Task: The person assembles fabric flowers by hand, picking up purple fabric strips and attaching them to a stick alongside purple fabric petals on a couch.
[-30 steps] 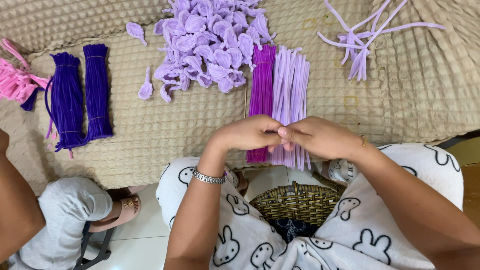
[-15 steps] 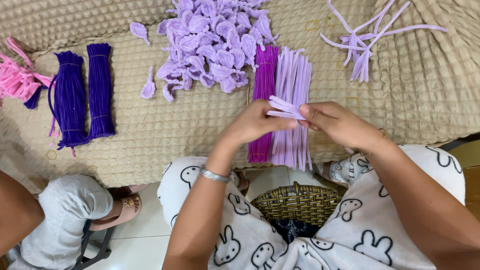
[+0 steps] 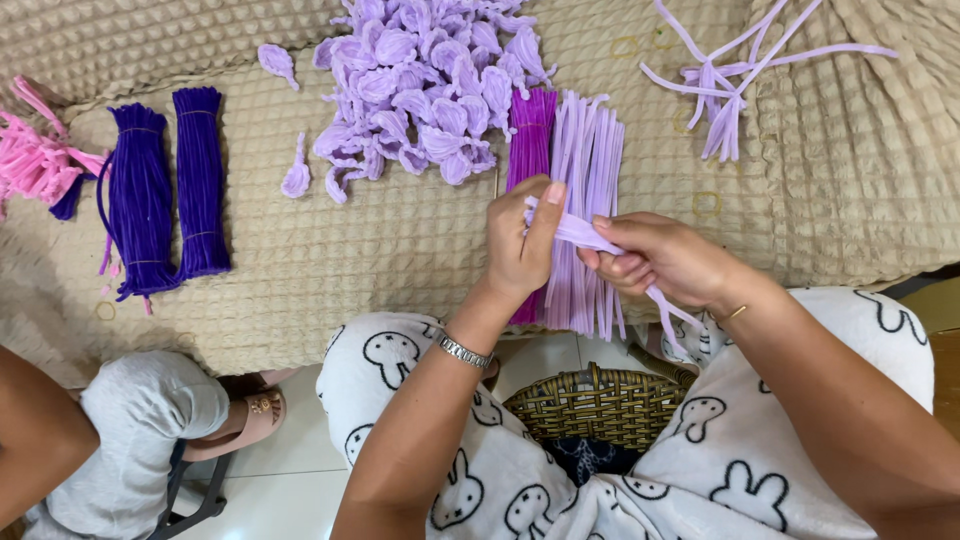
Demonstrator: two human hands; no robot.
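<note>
Left hand (image 3: pixel 520 245) and right hand (image 3: pixel 655 258) both pinch same pale purple fuzzy stick (image 3: pixel 590 236); stick spans between hands, tail hanging past right hand.

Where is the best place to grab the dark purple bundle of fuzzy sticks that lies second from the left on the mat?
Grip the dark purple bundle around its middle, coming from above. It lies flat and straight on the mat, apparently tied near both ends, so a grasp between the ties probably keeps the sticks together. Its right side is open; another bundle lies close on the left.
</note>
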